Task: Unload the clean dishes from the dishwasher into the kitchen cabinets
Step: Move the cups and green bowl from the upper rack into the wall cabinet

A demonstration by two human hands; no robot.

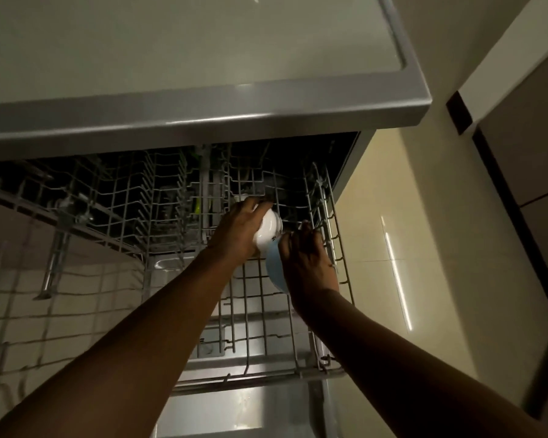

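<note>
Left grip (239,230) holds white bowl (268,235) amid rack tines (171,191).

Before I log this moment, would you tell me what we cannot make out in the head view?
- Blue dish: mostly behind the right hand; full shape unclear.
- White bowl: partly covered by the left hand.
- Back of the rack: too dark to tell what remains; only a blurred green item shows.
- Left part of the rack: motion-blurred.
</note>
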